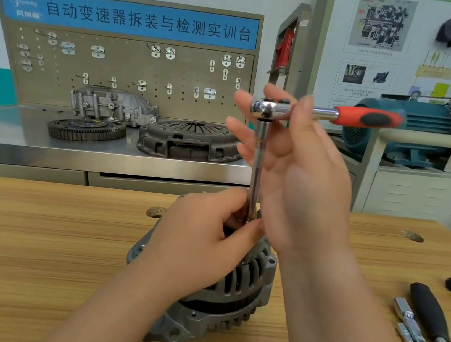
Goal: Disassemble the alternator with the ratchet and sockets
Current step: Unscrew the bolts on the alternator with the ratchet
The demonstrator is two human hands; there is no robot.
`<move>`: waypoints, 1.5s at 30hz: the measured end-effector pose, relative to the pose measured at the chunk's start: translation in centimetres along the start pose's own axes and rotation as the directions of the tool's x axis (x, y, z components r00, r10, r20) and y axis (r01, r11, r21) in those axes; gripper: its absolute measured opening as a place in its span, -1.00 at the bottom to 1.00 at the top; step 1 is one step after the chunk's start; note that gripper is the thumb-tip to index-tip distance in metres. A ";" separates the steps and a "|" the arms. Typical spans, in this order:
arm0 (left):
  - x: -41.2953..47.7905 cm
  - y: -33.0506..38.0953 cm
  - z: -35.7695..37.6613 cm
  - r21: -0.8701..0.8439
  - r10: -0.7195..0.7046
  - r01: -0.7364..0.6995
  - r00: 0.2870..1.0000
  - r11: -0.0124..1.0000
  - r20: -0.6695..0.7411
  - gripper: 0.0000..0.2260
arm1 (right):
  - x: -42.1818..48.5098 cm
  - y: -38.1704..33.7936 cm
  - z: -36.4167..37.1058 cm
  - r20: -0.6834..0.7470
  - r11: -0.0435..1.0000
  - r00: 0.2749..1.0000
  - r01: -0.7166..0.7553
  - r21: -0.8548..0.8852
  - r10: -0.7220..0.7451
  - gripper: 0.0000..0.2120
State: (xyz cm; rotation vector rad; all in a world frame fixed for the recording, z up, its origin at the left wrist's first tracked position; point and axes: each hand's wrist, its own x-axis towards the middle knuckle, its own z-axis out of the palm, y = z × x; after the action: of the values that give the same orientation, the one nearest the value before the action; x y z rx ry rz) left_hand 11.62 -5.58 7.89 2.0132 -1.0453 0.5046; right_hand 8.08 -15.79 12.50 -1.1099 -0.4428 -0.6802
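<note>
A grey alternator (232, 296) stands on the wooden table (34, 245), just in front of me. A ratchet (328, 114) with a red and black handle sits on top of a long chrome extension bar (256, 169) that points straight down into the alternator's top. My left hand (202, 243) covers the top of the alternator and pinches the bar's lower end, hiding whatever is fitted there. My right hand (292, 162) is raised beside the bar, its straight fingers touching the ratchet head and its thumb over the neck.
At the table's right edge lie several chrome sockets (411, 327) and two black-handled tools (435, 319). Behind the table stands a metal bench (20, 136) with a clutch cover (191, 140), a flywheel (86, 129) and a gearbox housing (112, 104). A teal motor (415, 131) is at right.
</note>
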 end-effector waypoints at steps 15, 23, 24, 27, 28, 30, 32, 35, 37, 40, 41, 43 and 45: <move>0.1 -0.2 -0.3 -0.097 -0.005 0.006 1.000 0.995 0.015 -0.60 | 0.0 0.0 -0.2 0.016 1.000 1.000 0.013 0.000 -0.013 -0.76; 0.2 -0.3 -0.2 -0.064 -0.017 0.015 1.000 0.998 -0.026 -0.66 | 0.0 0.1 0.1 0.053 0.956 0.974 0.228 -0.185 -0.222 -0.78; 0.2 -0.3 -0.1 -0.058 -0.021 0.019 0.999 0.998 -0.029 -0.67 | 0.0 0.1 0.2 0.064 0.960 0.974 0.226 -0.163 -0.219 -0.76; 0.2 -0.3 -0.1 -0.054 -0.017 0.016 1.000 0.998 -0.026 -0.72 | 0.0 0.1 0.1 0.057 0.991 0.990 0.128 -0.027 -0.126 -0.78; 0.1 -0.2 -0.1 -0.057 -0.010 0.009 1.000 0.998 -0.021 -0.73 | 0.1 0.0 0.0 0.048 0.996 0.995 0.087 -0.011 -0.086 -0.79; 0.0 -0.2 -0.2 -0.082 0.006 -0.007 1.000 0.997 -0.009 -0.71 | 0.1 -0.1 -0.1 0.023 1.000 1.000 0.012 -0.002 -0.012 -0.75; 0.0 -0.3 -0.4 -0.110 0.009 -0.009 1.000 0.994 0.001 -0.68 | 0.2 0.0 -0.2 -0.005 1.000 1.000 -0.017 -0.008 0.017 -0.73; 0.1 -0.5 -0.5 -0.091 0.013 -0.014 1.000 0.996 -0.005 -0.69 | 0.1 0.1 -0.1 -0.018 0.991 0.996 0.084 -0.103 -0.086 -0.81; 0.2 -0.4 -0.5 -0.084 0.013 -0.013 1.000 0.996 -0.005 -0.61 | 0.1 0.1 0.0 0.003 0.964 0.979 0.199 -0.178 -0.202 -0.77; 0.2 -0.3 -0.2 -0.073 0.000 -0.001 1.000 0.997 -0.012 -0.66 | 0.0 0.3 0.2 0.044 0.964 0.974 0.227 -0.135 -0.223 -0.74; 0.1 -0.4 -0.2 -0.073 -0.005 0.004 1.000 0.997 -0.014 -0.72 | 0.0 0.4 0.2 0.042 0.978 0.982 0.189 -0.088 -0.186 -0.74; -0.1 -0.3 -0.2 -0.074 0.000 -0.001 1.000 0.997 -0.015 -0.76 | 0.1 0.2 0.1 0.022 0.996 0.996 0.091 0.001 -0.091 -0.77; -0.2 -0.3 -0.2 -0.067 0.023 -0.024 1.000 0.997 -0.022 -0.72 | 0.3 -0.1 -0.1 -0.005 0.999 1.000 0.003 0.045 -0.003 -0.76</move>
State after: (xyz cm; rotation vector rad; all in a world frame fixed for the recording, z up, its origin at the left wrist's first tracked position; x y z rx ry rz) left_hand 11.73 -5.19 7.78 1.9350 -1.0606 0.4958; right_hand 8.23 -16.01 12.64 -1.0652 -0.4532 -0.6725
